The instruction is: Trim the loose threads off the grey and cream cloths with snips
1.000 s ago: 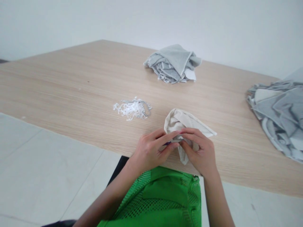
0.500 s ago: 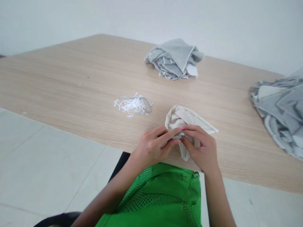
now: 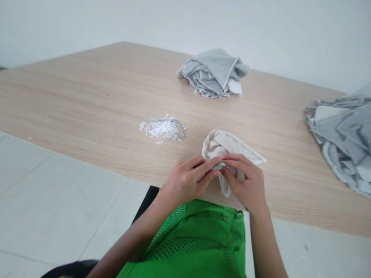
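A cream cloth (image 3: 232,143) lies bunched and partly folded at the table's front edge, one corner pointing right. My left hand (image 3: 189,175) is closed at its near edge, thumb and fingers pinching the fabric. From the other side, my right hand (image 3: 245,177) pinches the same cloth, its fingertips meeting those of the left. A small greyish strip shows between the fingertips; too little of it is visible to name. Part of the cloth hangs below the hands toward the table edge.
A small heap of white and grey thread scraps (image 3: 165,129) lies left of the cloth. Farther back sits a pile of grey cloths (image 3: 213,71). Another grey cloth pile (image 3: 344,135) is at the right. The wooden table (image 3: 87,88) meets a pale wall behind.
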Available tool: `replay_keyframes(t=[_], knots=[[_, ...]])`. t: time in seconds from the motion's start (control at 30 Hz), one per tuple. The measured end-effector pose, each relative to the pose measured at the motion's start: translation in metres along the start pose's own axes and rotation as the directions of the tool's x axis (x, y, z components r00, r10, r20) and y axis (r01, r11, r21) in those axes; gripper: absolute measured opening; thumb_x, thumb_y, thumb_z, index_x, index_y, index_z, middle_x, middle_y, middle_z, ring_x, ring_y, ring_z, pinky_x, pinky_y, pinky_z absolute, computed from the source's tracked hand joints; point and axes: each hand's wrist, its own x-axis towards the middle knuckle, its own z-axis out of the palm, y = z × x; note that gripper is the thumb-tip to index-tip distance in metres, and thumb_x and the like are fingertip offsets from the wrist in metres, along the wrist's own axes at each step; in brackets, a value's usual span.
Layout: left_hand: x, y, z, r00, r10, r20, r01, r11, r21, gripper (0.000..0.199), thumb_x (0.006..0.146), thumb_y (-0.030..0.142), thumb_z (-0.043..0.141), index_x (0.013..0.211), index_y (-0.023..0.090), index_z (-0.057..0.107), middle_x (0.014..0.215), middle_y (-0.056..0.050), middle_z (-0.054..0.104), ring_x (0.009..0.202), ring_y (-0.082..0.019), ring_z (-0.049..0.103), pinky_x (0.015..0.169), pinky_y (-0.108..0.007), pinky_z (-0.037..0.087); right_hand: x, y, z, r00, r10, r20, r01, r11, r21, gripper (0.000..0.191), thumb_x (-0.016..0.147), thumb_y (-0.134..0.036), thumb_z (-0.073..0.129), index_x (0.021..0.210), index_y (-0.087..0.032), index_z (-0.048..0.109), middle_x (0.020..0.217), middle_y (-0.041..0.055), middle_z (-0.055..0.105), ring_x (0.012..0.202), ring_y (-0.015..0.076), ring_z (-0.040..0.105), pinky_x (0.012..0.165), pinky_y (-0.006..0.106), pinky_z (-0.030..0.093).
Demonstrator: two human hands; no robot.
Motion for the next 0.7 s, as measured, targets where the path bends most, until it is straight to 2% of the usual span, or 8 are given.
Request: replay_keyframes(t=[0.7], knots=[[-0.0009, 0.0002, 0.0003, 1.000, -0.029, 0.007, 0.030, 0.999, -0.022, 0.040, 0.102, 0.022, 0.065, 0.142, 0.023, 0.061, 0.090, -0.001, 0.067, 0.069, -0.009, 0.058, 0.058, -0.021, 0.042, 0.0008, -0.0014, 0.0005, 1.000, -0.018, -0.007, 0.018, 1.000, -0.026, 0.016, 0.089, -0.009, 0.072, 0.097, -0.022, 0.077, 0.105, 0.0062, 0.079, 0.096, 0.0160, 0.075, 0.088, 0.029, 0.061]])
